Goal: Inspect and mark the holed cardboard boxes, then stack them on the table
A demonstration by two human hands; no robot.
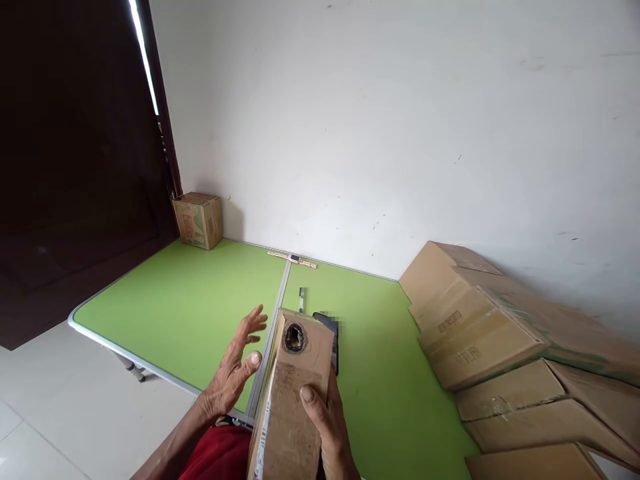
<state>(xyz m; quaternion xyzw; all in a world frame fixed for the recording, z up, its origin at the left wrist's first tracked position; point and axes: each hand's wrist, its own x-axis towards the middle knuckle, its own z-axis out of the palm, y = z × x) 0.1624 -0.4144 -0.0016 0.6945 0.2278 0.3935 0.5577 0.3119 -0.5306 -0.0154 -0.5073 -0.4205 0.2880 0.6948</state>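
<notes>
A flat brown cardboard piece (pixel 293 400) with a torn round hole near its top stands tilted above the near edge of the green table (pixel 190 307). My right hand (pixel 327 427) is closed on its right edge, thumb pressed on the face. My left hand (pixel 235 370) hovers just left of the cardboard, fingers spread and holding nothing. A dark phone-like object (pixel 334 333) lies on the table right behind the cardboard, partly hidden.
Several flattened and closed cardboard boxes (pixel 500 333) are stacked at the right of the table. A small printed carton (pixel 199 219) sits in the far left corner. A measuring strip (pixel 293 259) and a small pen-like item (pixel 301 298) lie near the wall. Dark doorway at left.
</notes>
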